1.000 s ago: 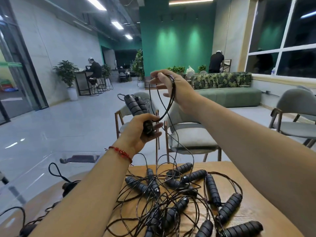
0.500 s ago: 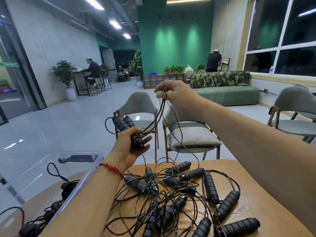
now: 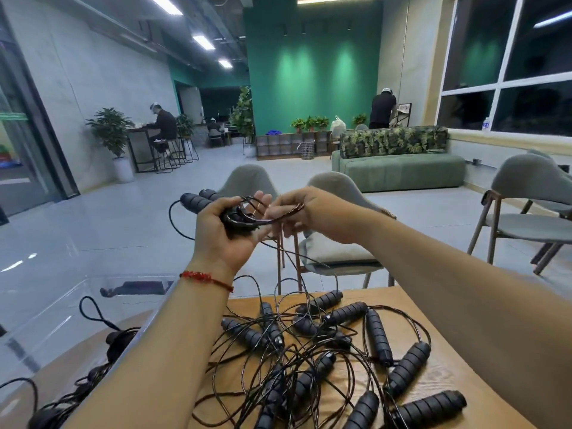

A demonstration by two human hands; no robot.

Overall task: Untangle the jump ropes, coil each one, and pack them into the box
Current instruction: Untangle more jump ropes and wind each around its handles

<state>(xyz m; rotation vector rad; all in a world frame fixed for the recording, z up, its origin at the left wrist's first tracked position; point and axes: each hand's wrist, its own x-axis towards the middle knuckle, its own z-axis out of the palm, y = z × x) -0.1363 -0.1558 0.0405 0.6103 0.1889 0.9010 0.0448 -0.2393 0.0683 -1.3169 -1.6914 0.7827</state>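
Seen from the person's own head, both bare arms reach out above a wooden table (image 3: 452, 379).

The left hand (image 3: 223, 233), raised above the table's far edge, is curled around two black ribbed handles (image 3: 201, 198) held side by side. Their lower ends are hidden inside the palm. Several loops of thin black cord (image 3: 244, 216) lie across that palm under the thumb, while the fingertips stretch loosely outward. A red string bracelet (image 3: 205, 278) circles the left wrist.

The right hand (image 3: 312, 218), just beside the left at the same height, pinches the cord between thumb and fingers. It is blurred, so the exact grip is hard to make out. One strand hangs from the hands down to the table.

On the table lies a tangled pile of jump ropes (image 3: 309, 351). At least ten black handles can be counted there. Crossed cords and the bottom edge of the view hide others, so the number of ropes cannot be told.

At the table's left end stands a clear box (image 3: 77, 305), cut off by the frame's edge and partly covered by the left forearm. Dark packed ropes (image 3: 114, 339) show through its wall, but they cannot be counted.

Beyond the table's far edge stand two grey chairs (image 3: 334, 187).
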